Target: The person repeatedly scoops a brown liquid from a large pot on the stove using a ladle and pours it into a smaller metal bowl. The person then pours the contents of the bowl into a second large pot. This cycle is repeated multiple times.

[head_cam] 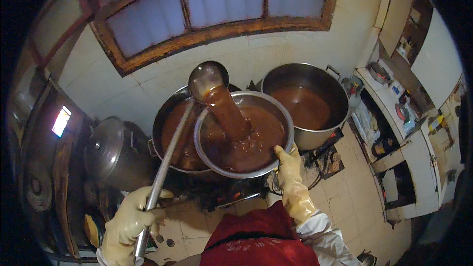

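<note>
My gloved left hand [135, 214] grips the metal handle of a large ladle [208, 75]. The ladle's bowl is tipped, and brown liquid [227, 112] streams from it into a metal basin [290, 118]. My gloved right hand [290, 168] holds that basin by its near right rim, thumb on top. More of the brown liquid fills much of the basin, with bubbles where the stream lands. Partly hidden beneath the basin is a large pot [157, 127] of similar liquid. A second large pot [306, 136] at the right also contains brown liquid.
Burner equipment [236, 197] sits below the pots, with a hose [317, 179] at the right. A domed metal lid [105, 149] leans at the left, near a lit screen [61, 122]. A cluttered counter [402, 147] stands right; a wood-framed window [221, 26] is behind.
</note>
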Motion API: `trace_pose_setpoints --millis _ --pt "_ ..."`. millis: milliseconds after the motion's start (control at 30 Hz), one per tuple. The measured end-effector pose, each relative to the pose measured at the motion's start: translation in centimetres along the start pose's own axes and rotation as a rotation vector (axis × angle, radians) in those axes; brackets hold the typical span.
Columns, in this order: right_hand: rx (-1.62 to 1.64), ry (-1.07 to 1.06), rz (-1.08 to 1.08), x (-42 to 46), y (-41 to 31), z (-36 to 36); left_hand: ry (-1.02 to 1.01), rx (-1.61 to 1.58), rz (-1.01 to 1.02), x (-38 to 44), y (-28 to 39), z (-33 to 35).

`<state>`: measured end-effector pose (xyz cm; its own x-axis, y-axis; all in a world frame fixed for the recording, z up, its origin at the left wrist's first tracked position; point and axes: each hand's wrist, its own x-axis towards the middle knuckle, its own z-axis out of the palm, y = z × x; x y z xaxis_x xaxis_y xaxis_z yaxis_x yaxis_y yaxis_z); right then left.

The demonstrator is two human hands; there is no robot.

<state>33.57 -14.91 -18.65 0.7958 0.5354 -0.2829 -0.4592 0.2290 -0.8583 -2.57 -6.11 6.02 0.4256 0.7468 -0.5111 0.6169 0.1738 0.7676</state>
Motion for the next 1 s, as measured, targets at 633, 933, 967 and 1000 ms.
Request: trace_pose_setpoints --millis 633,933,967,1000 --pt "0.022 -0.065 -0.072 -1.3 -0.5 0.2 0.424 0.979 0.197 17.0 -7.1 -3.9" --pt "0.033 -0.082 -0.074 0.5 0.8 -1.1 0.19 1.138 -0.017 26.8 -9.9 -1.9" --pt "0.05 -0.08 -0.063 0.5 0.8 -1.1 0.18 1.13 -0.019 27.3 -9.9 -1.6" --pt "0.076 -0.103 -0.079 0.3 0.8 -1.1 0.17 1.123 -0.02 27.8 -9.9 -1.3"
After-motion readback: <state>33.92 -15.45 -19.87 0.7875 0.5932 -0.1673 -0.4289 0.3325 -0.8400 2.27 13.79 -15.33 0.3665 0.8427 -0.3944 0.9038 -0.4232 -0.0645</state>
